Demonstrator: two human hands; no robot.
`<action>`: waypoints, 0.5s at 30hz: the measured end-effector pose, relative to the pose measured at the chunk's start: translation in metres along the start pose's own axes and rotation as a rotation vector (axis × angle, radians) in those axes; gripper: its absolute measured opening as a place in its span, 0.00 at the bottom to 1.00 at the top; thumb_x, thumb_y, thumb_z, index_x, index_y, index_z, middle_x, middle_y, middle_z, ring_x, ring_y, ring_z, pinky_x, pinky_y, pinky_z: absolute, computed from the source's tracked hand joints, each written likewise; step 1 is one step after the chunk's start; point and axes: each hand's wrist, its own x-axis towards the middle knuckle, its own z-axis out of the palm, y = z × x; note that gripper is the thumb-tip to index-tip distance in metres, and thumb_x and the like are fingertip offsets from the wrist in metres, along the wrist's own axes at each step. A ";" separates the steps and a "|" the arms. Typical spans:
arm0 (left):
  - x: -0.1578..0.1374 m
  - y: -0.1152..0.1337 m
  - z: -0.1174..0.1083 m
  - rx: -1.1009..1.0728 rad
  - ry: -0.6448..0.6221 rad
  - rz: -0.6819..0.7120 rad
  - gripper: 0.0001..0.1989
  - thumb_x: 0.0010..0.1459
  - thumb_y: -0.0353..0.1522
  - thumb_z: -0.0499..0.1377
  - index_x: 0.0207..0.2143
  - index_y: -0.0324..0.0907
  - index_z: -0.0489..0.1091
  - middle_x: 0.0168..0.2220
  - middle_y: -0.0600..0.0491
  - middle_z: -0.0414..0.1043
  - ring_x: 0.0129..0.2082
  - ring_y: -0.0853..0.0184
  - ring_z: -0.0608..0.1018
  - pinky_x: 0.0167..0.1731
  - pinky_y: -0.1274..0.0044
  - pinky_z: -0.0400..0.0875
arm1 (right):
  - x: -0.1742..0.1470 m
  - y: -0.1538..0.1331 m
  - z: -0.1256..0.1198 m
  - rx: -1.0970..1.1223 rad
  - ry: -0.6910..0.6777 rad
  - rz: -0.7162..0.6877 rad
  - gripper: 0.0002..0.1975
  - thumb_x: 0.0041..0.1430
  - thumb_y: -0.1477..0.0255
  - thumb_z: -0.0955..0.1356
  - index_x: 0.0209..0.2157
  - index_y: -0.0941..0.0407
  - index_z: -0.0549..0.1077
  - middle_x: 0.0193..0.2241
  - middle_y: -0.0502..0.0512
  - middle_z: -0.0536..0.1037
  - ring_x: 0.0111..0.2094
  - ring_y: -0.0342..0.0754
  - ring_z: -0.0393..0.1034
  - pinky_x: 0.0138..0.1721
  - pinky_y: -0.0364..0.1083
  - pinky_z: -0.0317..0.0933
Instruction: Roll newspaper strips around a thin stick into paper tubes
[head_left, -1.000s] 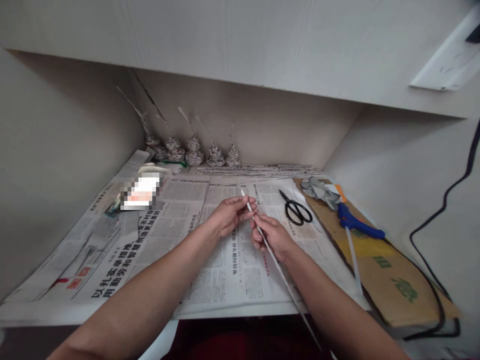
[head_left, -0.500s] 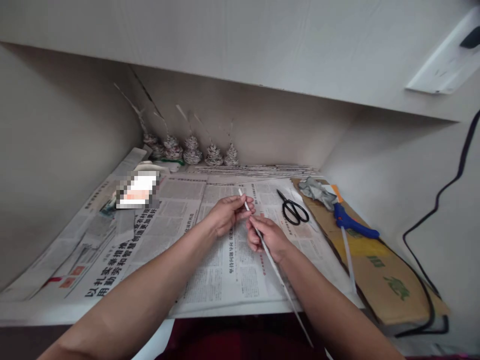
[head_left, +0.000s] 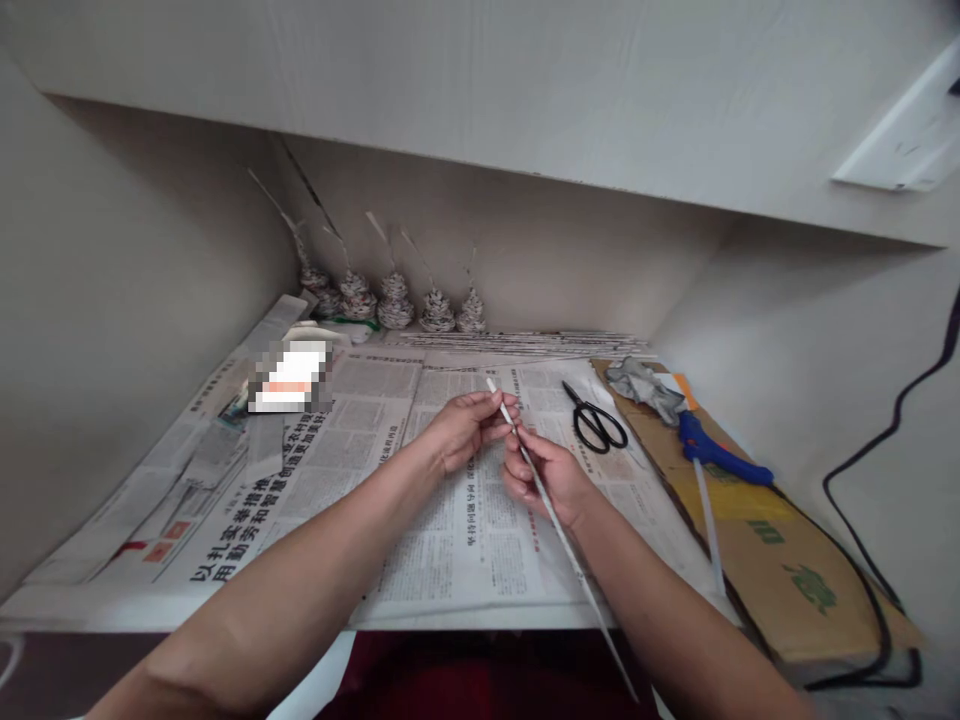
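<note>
A long thin rolled-paper stick (head_left: pixel 560 532) slants from the middle of the newspaper toward my lap. My left hand (head_left: pixel 469 428) pinches it close to its pale upper end, whose tip pokes out past the fingers. Just below, my right hand (head_left: pixel 546 470) is closed round the same stick, its fingertips nearly meeting the left ones. Newspaper sheets (head_left: pixel 420 540) lie under both hands. Right of my hands rest black-handled scissors (head_left: pixel 596 420), blades pointing away from me.
Several woven paper gourd shapes (head_left: pixel 395 300) stand along the back wall, beside a bundle of paper sticks (head_left: pixel 525 345). A blue glue gun (head_left: pixel 720 455) and a crumpled grey cloth (head_left: pixel 645 388) lie on flattened cardboard (head_left: pixel 780 570) at right. A low overhang (head_left: pixel 480 90) covers the back.
The whole view has shifted slightly, so things appear further right. Both hands keep their hold on the paper stick, which seems turned a little between the fingers.
</note>
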 end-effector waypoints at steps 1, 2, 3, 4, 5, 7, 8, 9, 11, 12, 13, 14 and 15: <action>0.000 0.000 0.000 0.011 0.008 -0.001 0.08 0.57 0.28 0.56 0.34 0.32 0.73 0.30 0.46 0.74 0.28 0.72 0.77 0.28 0.84 0.73 | 0.000 0.000 0.000 -0.053 0.035 -0.020 0.13 0.56 0.60 0.65 0.29 0.55 0.63 0.14 0.44 0.61 0.15 0.40 0.57 0.15 0.40 0.43; 0.000 0.000 0.001 0.019 0.012 -0.001 0.07 0.57 0.28 0.56 0.34 0.32 0.73 0.30 0.46 0.74 0.27 0.72 0.76 0.26 0.84 0.73 | 0.000 0.000 0.000 -0.096 0.063 -0.042 0.13 0.55 0.59 0.65 0.29 0.55 0.63 0.14 0.44 0.61 0.14 0.41 0.57 0.15 0.40 0.43; 0.000 0.001 0.001 0.022 0.013 -0.001 0.07 0.57 0.28 0.56 0.33 0.33 0.73 0.29 0.46 0.74 0.26 0.72 0.76 0.25 0.84 0.72 | 0.000 0.000 0.000 -0.122 0.074 -0.058 0.13 0.55 0.59 0.65 0.28 0.55 0.62 0.13 0.44 0.60 0.14 0.40 0.56 0.15 0.40 0.42; 0.000 0.001 0.001 0.021 0.003 -0.004 0.07 0.57 0.28 0.56 0.34 0.33 0.73 0.30 0.46 0.74 0.26 0.72 0.76 0.25 0.84 0.72 | 0.000 -0.001 0.000 -0.125 0.070 -0.063 0.13 0.55 0.60 0.65 0.28 0.55 0.62 0.12 0.43 0.59 0.13 0.40 0.54 0.14 0.40 0.42; 0.000 0.001 0.001 0.014 -0.008 0.001 0.07 0.57 0.28 0.56 0.34 0.33 0.73 0.30 0.46 0.73 0.26 0.72 0.76 0.24 0.84 0.72 | 0.000 -0.001 0.000 -0.108 0.054 -0.059 0.13 0.55 0.60 0.65 0.27 0.55 0.61 0.12 0.42 0.58 0.13 0.39 0.53 0.14 0.40 0.43; -0.001 0.001 0.000 0.005 -0.035 0.003 0.08 0.57 0.28 0.56 0.34 0.32 0.73 0.30 0.46 0.73 0.27 0.72 0.76 0.26 0.85 0.72 | -0.001 -0.001 -0.001 -0.068 0.022 -0.027 0.13 0.56 0.60 0.64 0.27 0.54 0.61 0.12 0.42 0.57 0.13 0.39 0.53 0.14 0.40 0.44; -0.001 0.002 0.000 0.003 -0.037 0.006 0.08 0.57 0.28 0.56 0.34 0.32 0.73 0.30 0.46 0.73 0.28 0.72 0.76 0.27 0.85 0.72 | -0.001 0.000 -0.001 -0.069 0.016 -0.012 0.13 0.56 0.59 0.64 0.28 0.54 0.62 0.12 0.42 0.58 0.13 0.40 0.54 0.14 0.40 0.45; -0.001 0.002 -0.001 0.006 -0.036 0.004 0.08 0.57 0.28 0.56 0.34 0.32 0.73 0.30 0.46 0.73 0.28 0.72 0.76 0.28 0.84 0.73 | -0.001 0.000 -0.001 -0.086 0.023 -0.008 0.14 0.56 0.58 0.64 0.29 0.55 0.63 0.13 0.43 0.59 0.14 0.40 0.57 0.14 0.40 0.45; -0.001 0.002 -0.001 0.006 -0.019 0.013 0.08 0.57 0.28 0.56 0.34 0.32 0.73 0.30 0.46 0.73 0.29 0.72 0.76 0.29 0.84 0.73 | 0.000 0.001 -0.001 -0.148 0.049 -0.023 0.15 0.55 0.57 0.65 0.30 0.55 0.65 0.14 0.44 0.62 0.15 0.41 0.60 0.14 0.40 0.46; -0.001 0.002 -0.001 0.001 -0.010 0.022 0.08 0.58 0.27 0.56 0.33 0.32 0.73 0.29 0.46 0.73 0.29 0.72 0.76 0.30 0.84 0.74 | 0.000 0.001 -0.001 -0.183 0.063 -0.038 0.16 0.55 0.56 0.65 0.31 0.56 0.66 0.14 0.44 0.63 0.15 0.41 0.61 0.14 0.39 0.47; -0.001 0.002 0.000 -0.007 -0.003 0.028 0.08 0.58 0.27 0.55 0.33 0.31 0.73 0.29 0.46 0.73 0.29 0.72 0.76 0.31 0.83 0.74 | 0.001 0.001 -0.001 -0.213 0.076 -0.055 0.16 0.54 0.56 0.66 0.30 0.56 0.66 0.14 0.44 0.64 0.15 0.41 0.62 0.14 0.39 0.47; -0.001 0.003 0.000 -0.014 0.000 0.032 0.08 0.58 0.26 0.55 0.33 0.31 0.73 0.29 0.46 0.73 0.29 0.72 0.76 0.31 0.83 0.74 | 0.001 0.001 0.000 -0.236 0.089 -0.068 0.17 0.53 0.56 0.66 0.30 0.56 0.66 0.14 0.44 0.64 0.15 0.41 0.62 0.14 0.39 0.47; -0.002 0.003 0.001 -0.021 0.000 0.035 0.07 0.57 0.26 0.55 0.33 0.31 0.73 0.29 0.46 0.73 0.29 0.72 0.77 0.32 0.83 0.74 | 0.000 0.001 0.000 -0.255 0.102 -0.076 0.17 0.53 0.55 0.66 0.29 0.57 0.66 0.13 0.44 0.63 0.14 0.41 0.62 0.13 0.39 0.47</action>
